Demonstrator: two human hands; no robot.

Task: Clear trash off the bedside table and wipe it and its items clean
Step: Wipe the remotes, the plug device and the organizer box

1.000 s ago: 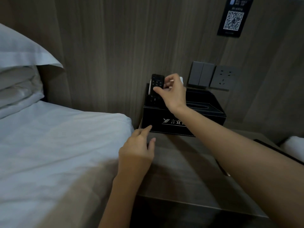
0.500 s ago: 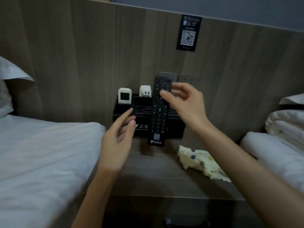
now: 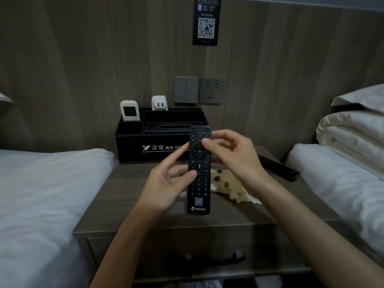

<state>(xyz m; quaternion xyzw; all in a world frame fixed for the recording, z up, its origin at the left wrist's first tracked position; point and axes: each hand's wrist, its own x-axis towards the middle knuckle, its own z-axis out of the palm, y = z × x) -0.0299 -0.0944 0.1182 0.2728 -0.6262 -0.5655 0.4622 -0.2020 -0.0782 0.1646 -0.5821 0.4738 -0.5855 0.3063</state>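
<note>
Black remote (image 3: 199, 171) is held upright in the air above the bedside table (image 3: 124, 188), buttons facing the camera, in front of the black box (image 3: 133, 146). Left hand (image 3: 166, 183) grips its lower half, thumb on the keypad and fingers curled behind. Right hand (image 3: 230, 154) pinches the upper part, thumb near the round pad, fingers behind. Both hands are closed on it. Spotted cloth (image 3: 228, 188) lies crumpled on the table just behind and right of the remote, under the right wrist. Step looks like getting the remote set for wiping. To do it well, likely let the left hand take the full weight by the edges, free the right hand, fetch the cloth, then wipe the face, sides and back along the length. Light pressure, so the buttons are not pressed hard. Keep the remote over the table in case of a slip. White remote (image 3: 129, 111) and plug adapter (image 3: 159, 103) stand in the box slots; a second black remote (image 3: 278, 167) lies at the table's right edge.
</note>
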